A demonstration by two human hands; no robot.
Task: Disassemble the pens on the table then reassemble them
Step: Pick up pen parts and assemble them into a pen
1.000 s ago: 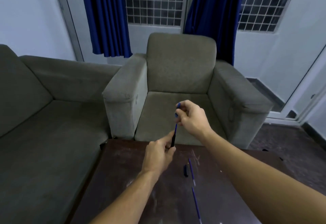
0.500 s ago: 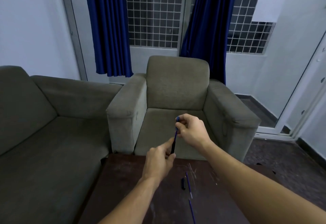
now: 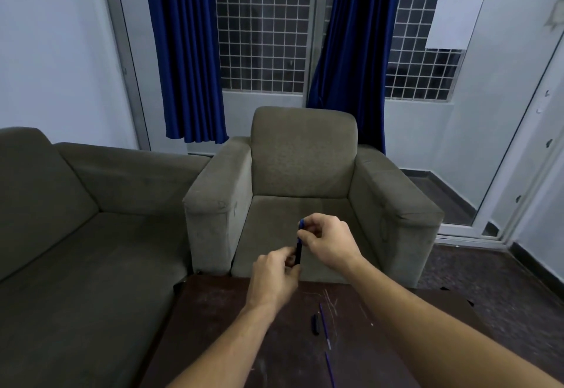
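Note:
A dark blue pen (image 3: 298, 248) stands nearly upright in the air above the far edge of the table (image 3: 219, 320). My left hand (image 3: 274, 277) pinches its lower end. My right hand (image 3: 328, 242) grips its upper part, with the blue top end showing above my fingers. On the table lie a thin blue refill (image 3: 324, 325), a short black pen part (image 3: 314, 324) beside it, and a second thin blue refill (image 3: 329, 369) nearer to me.
The dark wooden table is scratched. A grey armchair (image 3: 305, 174) stands right behind it and a grey sofa (image 3: 76, 235) to the left. Blue curtains (image 3: 189, 51) hang over barred windows. A glass door is at the right.
The view has tilted upward, so the hands and table sit lower in frame. My hands have come closer together along the pen, and less of it shows between them.

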